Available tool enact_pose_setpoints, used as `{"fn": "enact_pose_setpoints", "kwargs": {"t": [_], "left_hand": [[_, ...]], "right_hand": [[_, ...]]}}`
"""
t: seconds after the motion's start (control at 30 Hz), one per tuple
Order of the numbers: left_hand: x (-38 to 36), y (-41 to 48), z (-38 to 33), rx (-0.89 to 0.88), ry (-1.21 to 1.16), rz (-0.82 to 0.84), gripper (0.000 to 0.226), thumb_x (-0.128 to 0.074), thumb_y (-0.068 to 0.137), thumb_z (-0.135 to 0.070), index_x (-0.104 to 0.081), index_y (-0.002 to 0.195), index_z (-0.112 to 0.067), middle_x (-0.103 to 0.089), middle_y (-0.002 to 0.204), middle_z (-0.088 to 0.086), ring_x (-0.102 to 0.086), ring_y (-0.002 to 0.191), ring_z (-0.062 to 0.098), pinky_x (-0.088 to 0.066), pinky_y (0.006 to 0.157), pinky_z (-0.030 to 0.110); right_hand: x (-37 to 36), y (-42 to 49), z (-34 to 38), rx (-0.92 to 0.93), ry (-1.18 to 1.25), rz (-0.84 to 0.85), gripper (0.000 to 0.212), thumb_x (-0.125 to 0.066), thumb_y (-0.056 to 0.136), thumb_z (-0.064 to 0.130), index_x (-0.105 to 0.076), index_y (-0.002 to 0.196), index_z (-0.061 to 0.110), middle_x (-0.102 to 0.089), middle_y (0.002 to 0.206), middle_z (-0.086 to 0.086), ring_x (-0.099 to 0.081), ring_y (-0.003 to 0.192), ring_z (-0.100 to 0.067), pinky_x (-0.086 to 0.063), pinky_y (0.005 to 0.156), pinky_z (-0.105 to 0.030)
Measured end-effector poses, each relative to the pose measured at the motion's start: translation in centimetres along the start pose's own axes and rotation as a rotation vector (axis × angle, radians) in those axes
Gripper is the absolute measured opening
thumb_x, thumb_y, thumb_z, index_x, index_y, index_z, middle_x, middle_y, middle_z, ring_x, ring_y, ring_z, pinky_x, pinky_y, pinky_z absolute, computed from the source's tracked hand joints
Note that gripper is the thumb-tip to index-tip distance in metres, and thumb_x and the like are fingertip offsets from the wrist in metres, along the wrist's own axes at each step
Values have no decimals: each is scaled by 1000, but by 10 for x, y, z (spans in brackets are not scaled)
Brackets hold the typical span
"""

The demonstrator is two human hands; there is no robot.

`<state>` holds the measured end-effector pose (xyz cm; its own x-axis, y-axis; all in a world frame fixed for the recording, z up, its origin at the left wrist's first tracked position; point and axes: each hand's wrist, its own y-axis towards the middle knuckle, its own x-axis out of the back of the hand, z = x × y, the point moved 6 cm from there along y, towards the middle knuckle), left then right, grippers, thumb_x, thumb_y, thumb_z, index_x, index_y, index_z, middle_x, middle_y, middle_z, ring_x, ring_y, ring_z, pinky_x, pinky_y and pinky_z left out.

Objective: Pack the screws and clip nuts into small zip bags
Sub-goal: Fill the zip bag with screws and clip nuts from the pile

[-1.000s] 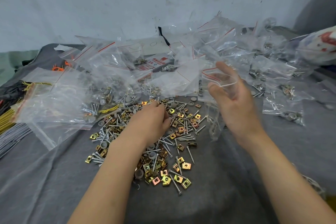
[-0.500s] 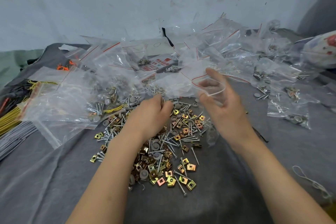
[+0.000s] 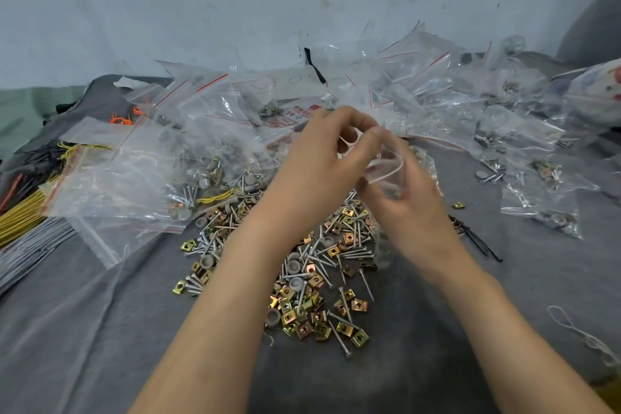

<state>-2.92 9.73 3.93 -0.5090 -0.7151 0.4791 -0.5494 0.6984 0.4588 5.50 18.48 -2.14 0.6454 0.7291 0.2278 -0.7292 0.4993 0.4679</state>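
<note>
- Small zip bag: clear, mouth gaping, being held up between both hands above the far side of the pile.
- Left hand: fingers curling, tips pinching the bag's top edge.
- Right hand: fingers curling round the bag from below, gripping it.
- Screws and clip nuts: lying mixed in a loose pile at the bench's middle, grey caps scattered among them.
- Heap of bags: sprawling along the bench's far edge, some holding hardware.
- Yellow ties: lying bundled at the left edge.
- Grey cloth: covering the bench.
</note>
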Motion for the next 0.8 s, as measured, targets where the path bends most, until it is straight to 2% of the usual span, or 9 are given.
{"fn": "enact_pose_setpoints", "kwargs": {"t": [0.07,0.13,0.27,0.33,0.43,0.5,0.57,0.6,0.8], "left_hand": [[-1,-2,3,13,-28,-10,12,-55,99,-34,-62,106,-27,-63,105,-5,-58,88,-5,-42,70,10],[7,-3,6,19,-49,-59,18,-50,102,-36,-61,112,-26,-62,104,-11,-56,88,-8,-40,70,6],[19,-4,24,92,-29,-64,22,-44,104,-35,-60,117,-25,-60,97,-17,-58,85,-3,-46,69,12],[16,-7,40,163,95,13,22,-44,104,-33,-59,118,-26,-60,96,-16,-59,77,0,-47,63,17],[-4,-22,66,250,361,293,23,-45,104,-33,-58,121,-26,-60,96,-18,-55,70,-7,-43,56,9],[-18,-33,75,253,477,458,26,-48,103,-31,-57,126,-25,-61,108,-13,-59,84,-1,-52,75,18],[-27,-40,79,226,616,529,31,-49,102,-32,-55,132,-27,-55,120,-5,-53,114,14,-46,99,34],[-29,-41,80,211,683,527,32,-49,101,-34,-53,133,-30,-53,126,-2,-46,123,19,-42,104,38],[-35,-43,78,151,860,425,30,-48,101,-37,-53,126,-22,-53,130,3,-46,125,26,-44,98,41]], "right_hand": [[0,1,-3,-6,20,-8,56,-69,95,29,-45,145,37,-60,129,15,-60,122,-9,-51,101,-39],[3,2,-6,-15,41,-36,57,-67,93,36,-45,145,37,-61,119,20,-65,109,-2,-54,90,-24],[9,5,-10,-19,106,-92,55,-67,86,44,-47,137,43,-63,113,24,-68,95,2,-52,74,-14],[12,7,-13,-22,126,-115,56,-65,83,48,-48,136,45,-64,113,23,-69,92,0,-52,73,-15],[16,8,-16,-21,148,-145,52,-65,83,47,-51,133,50,-65,115,20,-66,84,-1,-54,72,-18],[20,8,-17,-25,167,-157,51,-66,84,46,-52,132,50,-65,117,17,-67,87,-2,-56,73,-20],[23,8,-18,-29,182,-162,52,-66,85,45,-52,135,47,-65,118,14,-69,94,-1,-57,74,-20],[25,8,-17,-29,188,-166,53,-67,85,44,-52,136,45,-65,118,13,-69,98,-1,-57,74,-20],[32,6,-16,-25,188,-192,53,-67,88,35,-52,139,37,-66,114,17,-69,89,3,-51,67,-11]]}}
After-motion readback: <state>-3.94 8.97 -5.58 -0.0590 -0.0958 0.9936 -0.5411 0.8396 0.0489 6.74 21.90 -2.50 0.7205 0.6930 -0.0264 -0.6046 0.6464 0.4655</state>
